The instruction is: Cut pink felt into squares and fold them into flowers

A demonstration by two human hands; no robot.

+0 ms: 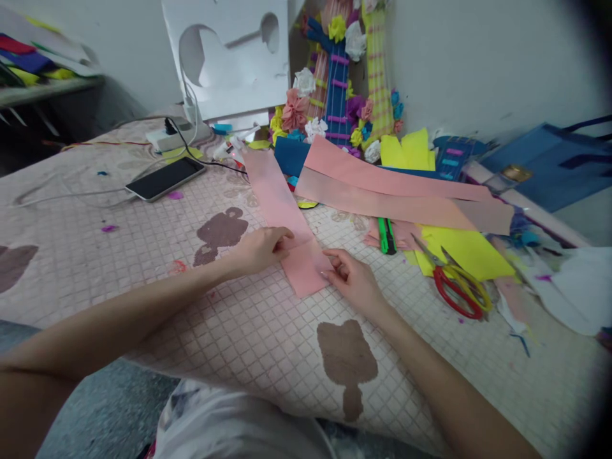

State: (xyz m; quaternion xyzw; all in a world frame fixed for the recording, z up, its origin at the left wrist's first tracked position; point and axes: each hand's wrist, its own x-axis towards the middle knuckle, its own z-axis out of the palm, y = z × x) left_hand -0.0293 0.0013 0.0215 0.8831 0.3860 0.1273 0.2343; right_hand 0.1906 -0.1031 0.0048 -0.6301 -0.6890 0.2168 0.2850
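A long pink crepe paper strip (282, 204) runs away from me across the table, its near end folded over in a crosswise crease. At the strip's left edge, by the crease, my left hand (264, 248) has its fingers curled and closed on the paper. My right hand (356, 280) pinches the right edge of the folded end between thumb and fingers. Further right lie more pink paper strips (382, 185), one over another. A green utility knife (386, 236) and red-and-yellow-handled scissors (459, 287) rest beyond my right hand.
A smartphone (166, 178) and a power strip (176, 132) with cables lie at the left. Yellow paper sheets (471, 252) are under the scissors. Guitar-shaped crafts with paper flowers (294, 109) and a white cut-out box (229, 70) stand against the wall.
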